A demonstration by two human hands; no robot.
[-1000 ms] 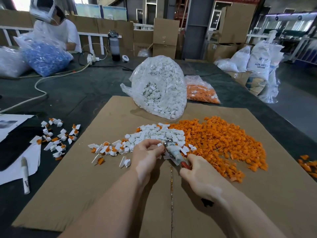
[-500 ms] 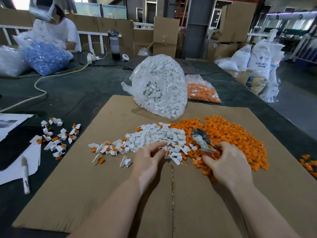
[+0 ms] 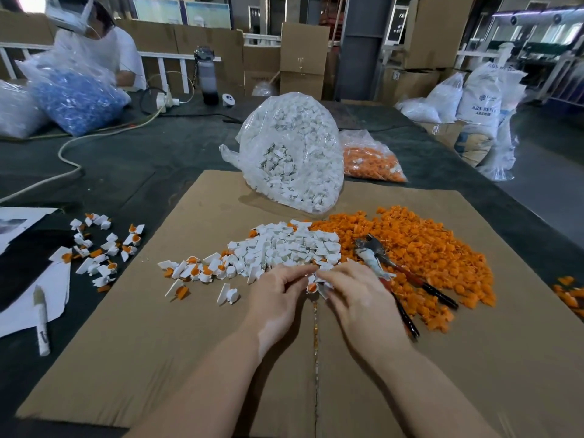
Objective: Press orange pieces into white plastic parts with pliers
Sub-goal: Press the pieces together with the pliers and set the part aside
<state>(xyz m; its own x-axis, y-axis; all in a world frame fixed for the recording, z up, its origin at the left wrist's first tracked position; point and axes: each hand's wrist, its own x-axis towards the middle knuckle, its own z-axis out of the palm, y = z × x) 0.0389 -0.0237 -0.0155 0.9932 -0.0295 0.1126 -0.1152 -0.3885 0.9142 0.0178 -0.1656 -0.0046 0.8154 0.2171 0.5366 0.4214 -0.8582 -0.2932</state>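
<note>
I saw both hands, left hand (image 3: 278,292) and right hand (image 3: 354,292), pinching one white part (image 3: 317,284) holding an orange piece (image 3: 311,287) (small, light, rigid, I judged; hold it by its edges). The pliers (image 3: 377,263) lay unheld on the orange pile (image 3: 426,248).

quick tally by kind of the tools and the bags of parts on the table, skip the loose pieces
pliers: 1
marker: 1
bag of white parts: 1
bag of orange pieces: 1
bag of blue parts: 1
clear bag at the left edge, contents unclear: 1
total: 6
</note>
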